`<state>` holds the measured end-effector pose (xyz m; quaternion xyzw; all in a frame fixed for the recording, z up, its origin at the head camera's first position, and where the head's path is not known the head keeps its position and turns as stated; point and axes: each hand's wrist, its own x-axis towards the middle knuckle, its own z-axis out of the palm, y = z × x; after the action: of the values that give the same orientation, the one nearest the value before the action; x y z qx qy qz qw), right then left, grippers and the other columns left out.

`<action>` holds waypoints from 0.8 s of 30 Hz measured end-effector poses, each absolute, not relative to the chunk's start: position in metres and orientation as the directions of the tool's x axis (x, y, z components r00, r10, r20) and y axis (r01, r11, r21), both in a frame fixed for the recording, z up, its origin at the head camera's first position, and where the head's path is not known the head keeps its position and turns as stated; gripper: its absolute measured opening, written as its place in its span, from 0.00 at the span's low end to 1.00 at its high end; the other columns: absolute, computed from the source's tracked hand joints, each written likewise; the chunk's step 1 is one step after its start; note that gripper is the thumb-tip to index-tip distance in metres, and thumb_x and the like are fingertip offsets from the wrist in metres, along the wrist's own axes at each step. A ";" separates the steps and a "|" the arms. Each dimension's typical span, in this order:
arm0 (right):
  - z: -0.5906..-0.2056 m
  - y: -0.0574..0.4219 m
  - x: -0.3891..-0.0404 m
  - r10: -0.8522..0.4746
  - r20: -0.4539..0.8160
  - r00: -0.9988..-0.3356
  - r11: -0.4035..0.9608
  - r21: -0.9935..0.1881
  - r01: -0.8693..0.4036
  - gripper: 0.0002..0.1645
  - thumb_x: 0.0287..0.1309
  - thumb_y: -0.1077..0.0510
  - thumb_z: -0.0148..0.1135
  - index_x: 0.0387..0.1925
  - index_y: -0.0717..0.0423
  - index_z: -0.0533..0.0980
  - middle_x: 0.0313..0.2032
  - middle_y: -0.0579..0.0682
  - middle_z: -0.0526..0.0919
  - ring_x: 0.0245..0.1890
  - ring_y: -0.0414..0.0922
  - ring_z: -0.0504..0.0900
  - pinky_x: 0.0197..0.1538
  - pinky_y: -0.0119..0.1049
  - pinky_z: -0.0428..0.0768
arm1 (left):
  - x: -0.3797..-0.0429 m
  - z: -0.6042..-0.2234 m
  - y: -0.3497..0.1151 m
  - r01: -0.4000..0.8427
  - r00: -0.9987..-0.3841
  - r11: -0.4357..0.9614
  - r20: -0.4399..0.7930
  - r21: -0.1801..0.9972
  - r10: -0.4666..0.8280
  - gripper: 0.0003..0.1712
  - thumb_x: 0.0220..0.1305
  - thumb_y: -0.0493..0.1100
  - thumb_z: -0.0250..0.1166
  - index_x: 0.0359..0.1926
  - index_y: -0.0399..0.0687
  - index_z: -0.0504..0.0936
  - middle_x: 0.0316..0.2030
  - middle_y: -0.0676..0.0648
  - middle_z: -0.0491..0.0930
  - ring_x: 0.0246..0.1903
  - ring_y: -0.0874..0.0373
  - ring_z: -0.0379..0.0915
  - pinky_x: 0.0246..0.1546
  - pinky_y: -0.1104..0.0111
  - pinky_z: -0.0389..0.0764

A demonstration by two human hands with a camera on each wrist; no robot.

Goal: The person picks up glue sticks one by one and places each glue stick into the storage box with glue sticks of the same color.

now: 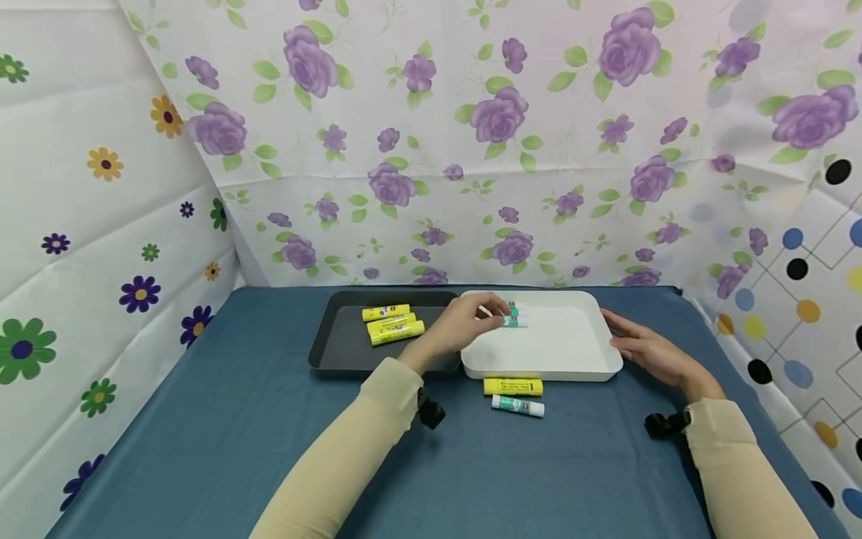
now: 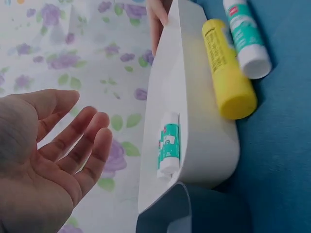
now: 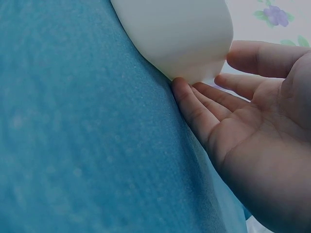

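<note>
So, nearest you, just below centre: a loose green-and-white glue stick (image 1: 518, 406) on the blue cloth (image 1: 431, 479), long axis left to right, right end slightly lower; can't tell which end is the cap. Just behind it, nearly parallel, a yellow glue stick (image 1: 513, 387) lies before the white tray (image 1: 559, 344). Both sit below and right of your left hand (image 1: 465, 322), the nearer hand; any reach would likely turn on that. Its fingers are loosely bent, thumb apart, nothing held. Your right hand (image 1: 653, 355), fingers extended, touches the tray's right end without wrapping it. Inside, just right of your left hand, two green sticks (image 1: 515, 322) lie side by side, also left to right. Left of centre, three yellow sticks (image 1: 397, 333) rest in the dark tray (image 1: 337, 340).
</note>
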<state>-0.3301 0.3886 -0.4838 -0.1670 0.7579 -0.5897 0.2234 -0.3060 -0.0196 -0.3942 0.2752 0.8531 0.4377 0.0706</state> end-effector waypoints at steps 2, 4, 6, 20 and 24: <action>-0.484 0.389 -0.330 -0.516 -0.142 -0.845 0.250 -0.968 0.010 0.46 0.82 0.56 0.49 0.84 0.52 0.34 0.82 0.58 0.27 0.80 0.64 0.28 0.58 0.17 0.69 | -0.296 -0.395 -0.025 0.415 -0.827 0.452 0.120 0.789 0.549 0.11 0.79 0.44 0.60 0.56 0.50 0.84 0.49 0.51 0.83 0.50 0.58 0.78 0.55 0.64 0.79; -0.484 0.388 -0.329 -0.515 -0.141 -0.845 0.250 -0.968 0.009 0.46 0.82 0.56 0.49 0.84 0.52 0.34 0.82 0.58 0.27 0.80 0.64 0.28 0.58 0.17 0.69 | -0.286 -0.397 -0.030 0.416 -0.820 0.447 0.114 0.792 0.561 0.12 0.79 0.44 0.60 0.57 0.49 0.84 0.50 0.51 0.83 0.51 0.58 0.78 0.55 0.64 0.79; -0.484 0.388 -0.329 -0.516 -0.140 -0.845 0.251 -0.968 0.007 0.45 0.82 0.56 0.49 0.84 0.51 0.34 0.82 0.58 0.27 0.80 0.64 0.28 0.58 0.17 0.68 | -0.277 -0.401 -0.035 0.412 -0.814 0.439 0.106 0.799 0.571 0.12 0.79 0.43 0.61 0.57 0.49 0.84 0.51 0.52 0.84 0.51 0.59 0.79 0.56 0.65 0.79; -0.482 0.390 -0.330 -0.523 -0.131 -0.842 0.255 -0.967 -0.007 0.46 0.82 0.56 0.49 0.84 0.52 0.34 0.82 0.58 0.27 0.80 0.64 0.28 0.58 0.17 0.68 | -0.238 -0.432 -0.049 0.365 -0.801 0.394 0.069 0.844 0.594 0.14 0.81 0.46 0.58 0.58 0.47 0.83 0.51 0.51 0.85 0.48 0.59 0.81 0.50 0.66 0.80; -0.483 0.388 -0.329 -0.529 -0.129 -0.839 0.248 -0.969 -0.007 0.45 0.82 0.57 0.48 0.84 0.52 0.34 0.82 0.57 0.27 0.80 0.63 0.27 0.58 0.17 0.68 | -0.232 -0.439 -0.046 0.398 -0.781 0.413 0.066 0.820 0.621 0.14 0.80 0.44 0.59 0.59 0.46 0.83 0.52 0.48 0.85 0.50 0.61 0.80 0.52 0.67 0.80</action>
<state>-0.3294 0.3885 -0.4833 -0.1766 0.7581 -0.5871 0.2221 -0.2319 -0.0464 -0.4394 0.3065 0.8310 0.4469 0.1252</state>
